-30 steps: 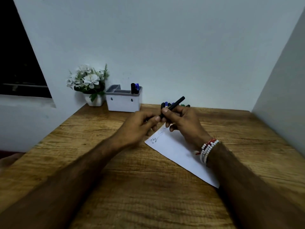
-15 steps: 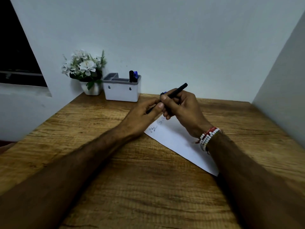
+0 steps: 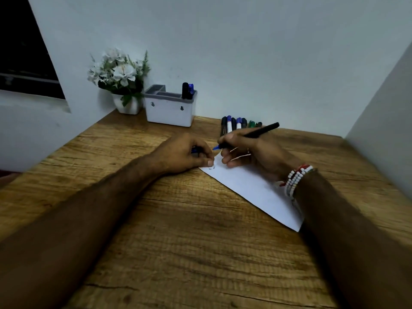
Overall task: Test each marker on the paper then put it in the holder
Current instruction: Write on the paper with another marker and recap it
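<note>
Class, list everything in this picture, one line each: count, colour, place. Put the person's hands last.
table: one, brown wood, under everything
paper: one, white, on the table
held marker: one, black, blue tip, in the right hand
cap: one, blue, in the left hand
loose markers: about seven, black, blue and green caps, in a row beyond the right hand
holder: one, white with grey top, table's far edge
markers in holder: two, black and blue, upright, right end
flower pot: one, white, white flowers, left of the holder
bracelets: several, white and red beads, right wrist
left hand: one, holds the cap, thumb on the paper
right hand: one, holds the held marker
</note>
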